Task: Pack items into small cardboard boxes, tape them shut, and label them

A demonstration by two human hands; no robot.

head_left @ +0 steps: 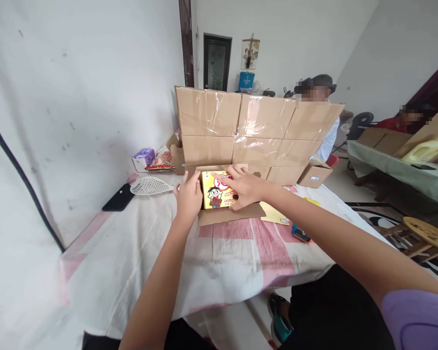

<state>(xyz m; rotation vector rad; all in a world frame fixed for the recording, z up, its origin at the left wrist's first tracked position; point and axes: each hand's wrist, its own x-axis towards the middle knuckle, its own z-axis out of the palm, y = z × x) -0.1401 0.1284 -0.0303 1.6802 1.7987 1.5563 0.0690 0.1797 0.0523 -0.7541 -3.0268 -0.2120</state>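
A small open cardboard box (229, 217) lies before me on the cloth, its near flap folded down. Inside it sits a yellow snack carton (212, 198) with a cartoon figure and red lettering. My right hand (245, 187) has its fingers wrapped over the top and right side of the carton, covering part of the print. At the left side of the cardboard box, my left hand (189, 192) grips the edge with bent fingers. Next to that hand lies a white mesh fly swatter head (150, 185).
Behind the box stands a tall wall of taped cardboard (208, 114). A black phone (118, 198), purple tissue pack (144, 156) and snack bag (162, 159) lie left. To the right are a small carton (315, 174) and a blue item (300, 233). Two people sit beyond.
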